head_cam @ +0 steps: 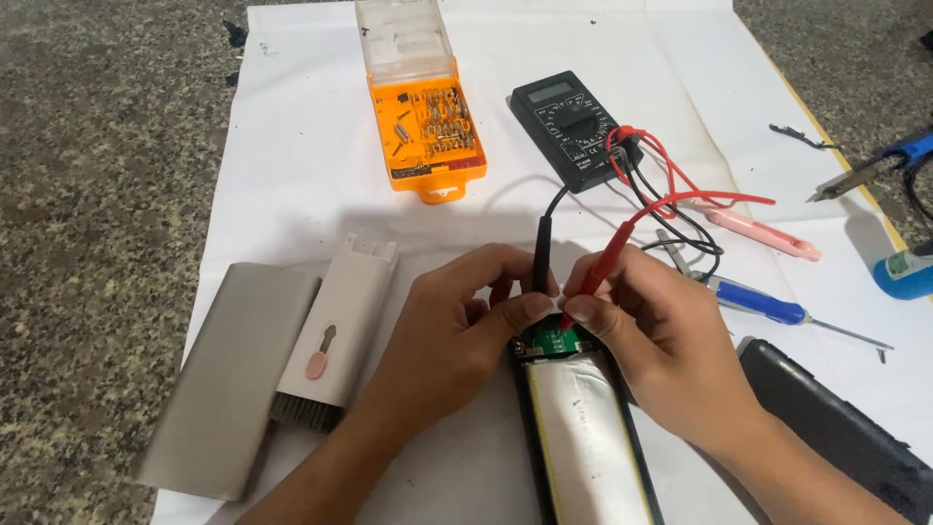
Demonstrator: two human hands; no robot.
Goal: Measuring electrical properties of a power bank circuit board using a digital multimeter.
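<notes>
Left hand [457, 326] pinches black probe [540, 255], right hand [646, 326] red probe [607, 262]; fingers hide both tips.

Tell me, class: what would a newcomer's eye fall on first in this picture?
At the centre, the left hand holds a black probe and the right hand a red probe, both tips on the green circuit board of an opened power bank. Behind, a black multimeter sits beside a bright orange bit case on the white paper.
</notes>
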